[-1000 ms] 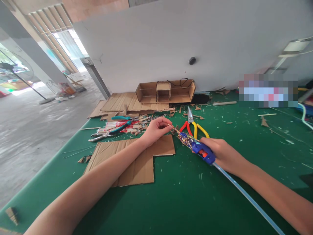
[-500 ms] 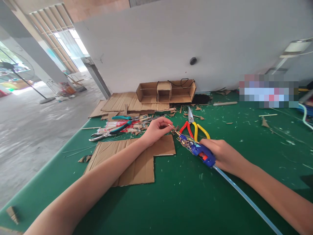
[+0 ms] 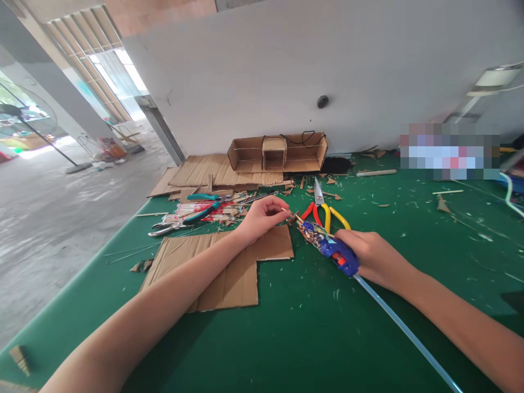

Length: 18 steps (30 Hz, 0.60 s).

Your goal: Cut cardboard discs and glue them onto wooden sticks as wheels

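Observation:
My right hand (image 3: 366, 251) is wrapped round a blue hot glue gun (image 3: 346, 256) with a red trigger. A long clear glue stick (image 3: 401, 316) runs out of its back, and bits of debris cling to its front. The nozzle points up and left, close to the fingertips of my left hand (image 3: 266, 215). Thumb and forefinger there pinch a short, thin, pale stick (image 3: 285, 210). A small brown scrap (image 3: 292, 219) is between the stick and the nozzle; whether they touch I cannot tell. Below my left wrist lies a cut cardboard sheet (image 3: 233, 278).
Red-and-yellow-handled pliers (image 3: 320, 199) lie just beyond the glue gun. Teal-handled pliers (image 3: 200, 213) rest among scraps and wrapped sticks at left. A cardboard box (image 3: 245, 155) with a black cord stands against the wall (image 3: 245, 82). Cardboard scraps dot the green table (image 3: 311, 338).
The glue gun and my right hand have shifted very slightly left, bringing the nozzle a little closer to my left fingertips. My left hand keeps its pinch in nearly the same place.

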### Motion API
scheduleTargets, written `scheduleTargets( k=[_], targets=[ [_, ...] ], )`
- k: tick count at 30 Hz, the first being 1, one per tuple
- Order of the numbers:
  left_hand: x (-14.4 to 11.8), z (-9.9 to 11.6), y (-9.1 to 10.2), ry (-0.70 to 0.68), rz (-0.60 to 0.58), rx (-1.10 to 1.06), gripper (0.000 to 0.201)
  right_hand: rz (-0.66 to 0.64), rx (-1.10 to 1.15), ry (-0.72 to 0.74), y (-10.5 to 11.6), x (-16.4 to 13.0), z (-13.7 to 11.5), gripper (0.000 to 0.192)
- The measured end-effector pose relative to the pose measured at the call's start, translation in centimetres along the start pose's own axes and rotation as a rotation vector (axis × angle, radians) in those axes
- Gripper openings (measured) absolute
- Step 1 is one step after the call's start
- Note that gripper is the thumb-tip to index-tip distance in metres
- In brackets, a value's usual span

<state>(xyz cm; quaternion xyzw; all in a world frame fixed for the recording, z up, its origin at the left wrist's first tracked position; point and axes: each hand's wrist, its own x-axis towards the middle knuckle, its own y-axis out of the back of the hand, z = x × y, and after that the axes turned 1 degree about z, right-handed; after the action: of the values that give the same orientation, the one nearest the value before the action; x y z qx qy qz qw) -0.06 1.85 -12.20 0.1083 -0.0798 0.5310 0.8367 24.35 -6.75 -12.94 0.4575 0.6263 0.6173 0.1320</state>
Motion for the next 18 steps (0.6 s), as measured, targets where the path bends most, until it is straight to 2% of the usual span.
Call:
scheduleTargets(
  k=[18],
  targets=[
    [0.05, 0.04, -0.02, 0.006, -0.016, 0.003, 0.019, -0.007, -0.107, 0.08, -0.13, -0.19, 0.22, 0.01]
  ],
)
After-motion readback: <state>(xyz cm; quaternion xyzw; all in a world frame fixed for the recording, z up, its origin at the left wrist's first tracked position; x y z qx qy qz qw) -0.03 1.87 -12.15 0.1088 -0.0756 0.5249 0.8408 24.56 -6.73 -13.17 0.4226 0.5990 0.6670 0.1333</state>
